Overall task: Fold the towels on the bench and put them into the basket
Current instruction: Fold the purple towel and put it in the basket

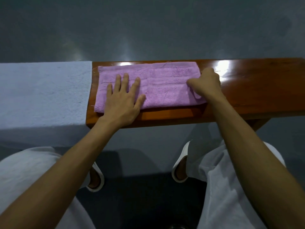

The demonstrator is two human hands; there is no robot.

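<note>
Fingers of the left hand (pixel 123 98) press flat on the folded purple towel (pixel 163 86) on the worktop (pixel 247 90) while the right hand (pixel 205 83) pinches its right end.

Pink towel (pixel 158 83), folded, lying along the bench (pixel 255 90); left hand (pixel 123 98) pressing flat on its left part; right hand (pixel 206 84) pinching its right end. Pale blue towel (pixel 44 95) covering the bench's left end.

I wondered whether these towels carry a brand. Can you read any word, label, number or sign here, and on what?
None: no word, label, number or sign shows on the pink towel, the pale blue towel, the wooden bench or the white trousers.
</note>
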